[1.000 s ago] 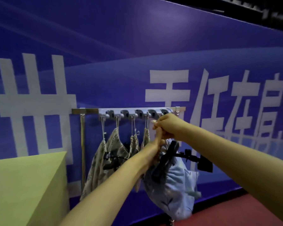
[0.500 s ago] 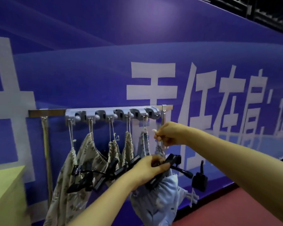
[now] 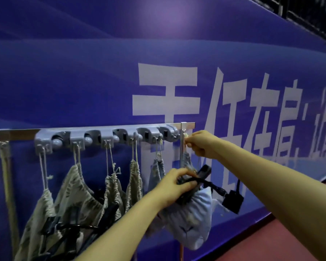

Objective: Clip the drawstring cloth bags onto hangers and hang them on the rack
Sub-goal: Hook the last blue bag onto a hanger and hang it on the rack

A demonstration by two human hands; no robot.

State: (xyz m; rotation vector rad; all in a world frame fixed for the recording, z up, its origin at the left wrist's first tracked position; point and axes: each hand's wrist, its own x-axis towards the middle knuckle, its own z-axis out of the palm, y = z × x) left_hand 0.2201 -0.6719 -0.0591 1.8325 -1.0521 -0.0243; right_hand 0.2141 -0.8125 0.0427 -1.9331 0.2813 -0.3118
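Blue banner wall (image 3: pixel 83 81) backs the grey hook rack (image 3: pixel 105 134). Left hand (image 3: pixel 174 187) clamps a black clip hanger (image 3: pixel 205 178) below the rack's right end — pale blue bag (image 3: pixel 192 219) attached. Right hand (image 3: pixel 199 144) pinches its drawstring (image 3: pixel 186 136) beside that end.

You see a pale blue drawstring bag (image 3: pixel 192 221) clipped to a black hanger (image 3: pixel 213 182), dangling below the grey rack's (image 3: pixel 105 135) right end; four beige patterned bags (image 3: pixel 79 191) hang by cords leftward.

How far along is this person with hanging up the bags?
Mostly done, it seems: several patterned bags already hang by their strings from the grey rack. The left hand holds the black hanger on the blue bag, while the right hand pinches its string by the rack's right end. Left: hooking it on.
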